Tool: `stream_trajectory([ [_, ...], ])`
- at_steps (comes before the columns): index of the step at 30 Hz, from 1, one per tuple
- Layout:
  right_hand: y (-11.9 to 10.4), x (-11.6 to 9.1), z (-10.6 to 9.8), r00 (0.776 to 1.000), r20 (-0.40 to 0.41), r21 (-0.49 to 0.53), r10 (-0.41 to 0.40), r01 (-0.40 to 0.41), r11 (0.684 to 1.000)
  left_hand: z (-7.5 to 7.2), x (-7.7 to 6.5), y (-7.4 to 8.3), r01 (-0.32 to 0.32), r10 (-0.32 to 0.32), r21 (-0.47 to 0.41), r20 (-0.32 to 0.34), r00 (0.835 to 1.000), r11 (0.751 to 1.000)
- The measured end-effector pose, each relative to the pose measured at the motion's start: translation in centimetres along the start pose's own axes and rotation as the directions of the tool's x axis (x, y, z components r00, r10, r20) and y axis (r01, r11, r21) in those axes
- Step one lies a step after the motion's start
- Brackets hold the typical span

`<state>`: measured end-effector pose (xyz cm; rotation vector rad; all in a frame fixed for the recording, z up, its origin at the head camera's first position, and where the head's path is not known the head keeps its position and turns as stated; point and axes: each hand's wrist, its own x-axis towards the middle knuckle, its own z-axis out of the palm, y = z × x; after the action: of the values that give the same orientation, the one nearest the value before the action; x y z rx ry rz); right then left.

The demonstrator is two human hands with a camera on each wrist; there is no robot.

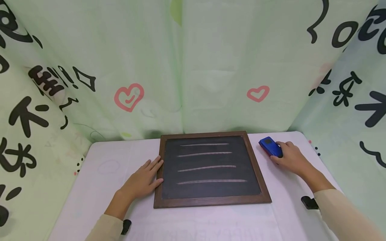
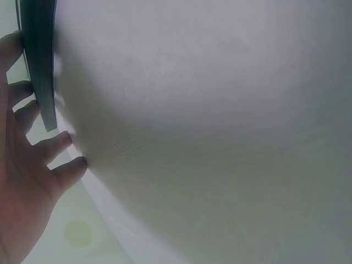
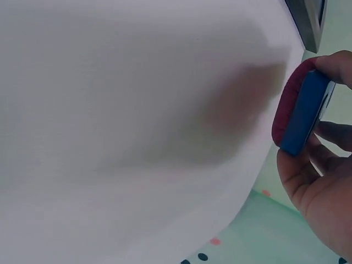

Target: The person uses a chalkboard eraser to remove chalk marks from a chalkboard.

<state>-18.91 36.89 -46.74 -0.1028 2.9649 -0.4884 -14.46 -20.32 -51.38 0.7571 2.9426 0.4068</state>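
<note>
A small chalkboard (image 1: 211,174) with a brown wooden frame lies on the white table, and several pale chalk lines run across it. My left hand (image 1: 142,180) rests at the frame's left side, fingers fairly straight and touching the edge. In the left wrist view, that hand (image 2: 27,165) is beside the dark frame edge (image 2: 41,60). To the right of the board, my right hand (image 1: 291,157) grips a blue chalkboard eraser (image 1: 270,146). In the right wrist view, the eraser (image 3: 306,113) shows a dark red pad facing the table; thumb and fingers hold its blue body.
The white table (image 1: 229,224) has rounded far corners. Pale green curtains (image 1: 211,67) with black writing and pink hearts hang behind it and at both sides. A black wrist device (image 1: 309,203) shows by the right sleeve, another (image 1: 126,227) by the left.
</note>
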Motion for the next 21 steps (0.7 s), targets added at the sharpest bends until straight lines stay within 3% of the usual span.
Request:
stream_trajectory([
  [10, -1.5, 1.9, -0.8, 0.988, 0.006, -0.040, -0.156, 0.156, 0.987, -0.6, -0.2, 0.3, 0.002, -0.002, -0.010, 0.004, 1.000, 1.000],
  [21, -3.6, 3.6, -0.9, 0.947, 0.007, -0.041, -0.322, 0.322, 0.946, -0.4, -0.3, 0.3, -0.020, 0.020, 0.010, -0.023, 1.000, 1.000],
])
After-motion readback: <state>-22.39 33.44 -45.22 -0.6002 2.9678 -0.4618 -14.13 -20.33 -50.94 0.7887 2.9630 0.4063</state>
